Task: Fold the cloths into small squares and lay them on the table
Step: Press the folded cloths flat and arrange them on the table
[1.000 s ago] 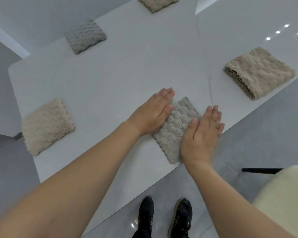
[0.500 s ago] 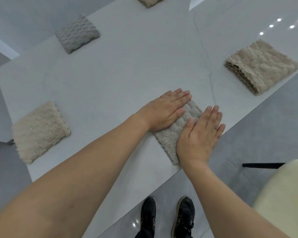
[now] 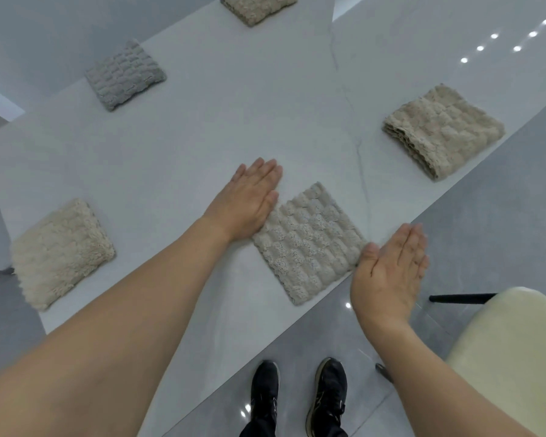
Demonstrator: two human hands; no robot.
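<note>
A wide pale tabletop (image 3: 202, 127), running from near left to far right, with five folded cloths laid well apart on it. At the near right, a cream chair seat (image 3: 511, 357) beside the tabletop edge, and below, on the grey floor, two black shoes (image 3: 297, 395). On the right side, a beige folded cloth (image 3: 445, 127) with its layered edges showing; at the left, a cream fluffy cloth (image 3: 60, 253); further away, a grey cloth (image 3: 125, 74); at the far edge, one more beige cloth (image 3: 259, 7), partly cut off by the frame. In the middle, close to the near edge, the cloth in hand (image 3: 309, 241), already folded into a small square and lying flat. Left hand (image 3: 249, 197) flat on the tabletop, fingers straight and together, its heel touching the far-left edge of this square. Right hand (image 3: 391, 269) also flat and straight, palm turned up toward the camera, standing on its edge just at the right corner of the square, holding nothing. Probably the last step for this cloth: squaring its sides between both palms. Seemingly little left to do here; next, likely only to take both hands away without dragging the soft pile or opening the fold, then to look for another unfolded cloth, none visible in this view.
</note>
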